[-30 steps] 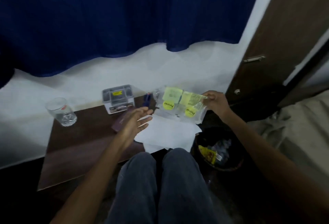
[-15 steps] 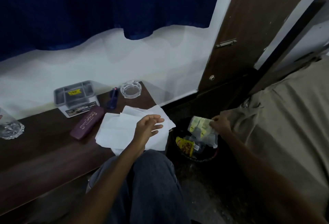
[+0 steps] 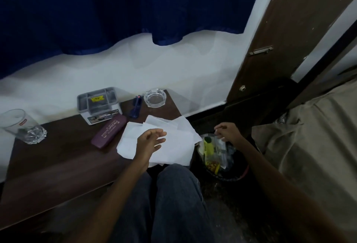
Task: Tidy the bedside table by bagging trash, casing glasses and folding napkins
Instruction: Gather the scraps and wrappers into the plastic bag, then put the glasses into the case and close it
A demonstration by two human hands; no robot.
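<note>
Wrapper point(image 3: 209, 147) is being lowered deeper into bin point(image 3: 242, 175) by right hand point(image 3: 229, 133), grip of its fingers point(image 3: 219, 127) cannot be told. Left hand point(image 3: 149, 142) is being held over napkins point(image 3: 173, 146) on table point(image 3: 58, 155), fingers apart; both hands likely being needed for folding next

One case point(image 3: 109, 133), one glass point(image 3: 23, 126), one ashtray point(image 3: 155, 97)

A bedroom: bedside table point(image 3: 58, 165) beside a sheeted bed point(image 3: 318, 146), blue curtain point(image 3: 116, 10) above.

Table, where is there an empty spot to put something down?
The table is bare between the drinking glass and the purple glasses case, and along its front edge. Its right end is crowded: napkins, pen, ashtray, box.
</note>
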